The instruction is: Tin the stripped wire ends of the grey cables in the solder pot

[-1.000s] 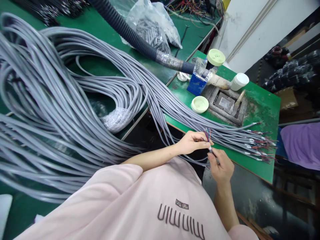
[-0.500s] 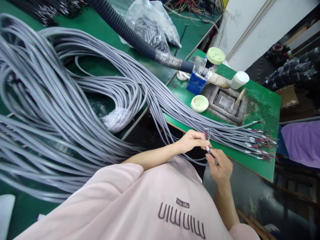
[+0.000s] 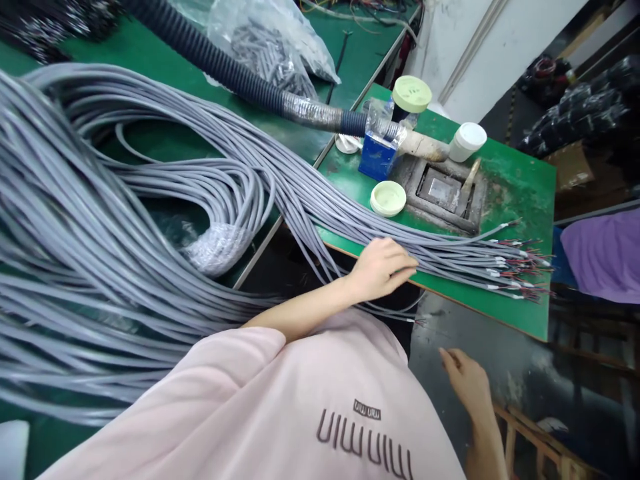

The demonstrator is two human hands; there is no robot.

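Observation:
My left hand (image 3: 383, 270) is closed, fingertips pressed to the thumb, over the near edge of the bundle of grey cables (image 3: 345, 207). What it pinches, if anything, is hidden. My right hand (image 3: 465, 380) hangs lower right over the dark metal surface, holding nothing, with thumb and forefinger slightly apart. Between the hands, a single grey cable end (image 3: 411, 321) with a white band and thin bared wires hangs below the table edge. Other stripped ends with white bands and coloured wires (image 3: 520, 263) lie on the green table's right side.
A solder pot (image 3: 445, 193) with a brush on it is set in the green table (image 3: 520, 173). Around it stand a pale green lid (image 3: 388, 199), a white tub (image 3: 467, 142) and a blue box (image 3: 377, 157) under an exhaust hose (image 3: 225, 67). A person in purple (image 3: 605, 257) is at right.
The cable end that both hands held has been let go and hangs lower. My right hand moved down and right; my left hand shifted slightly up toward the bundle.

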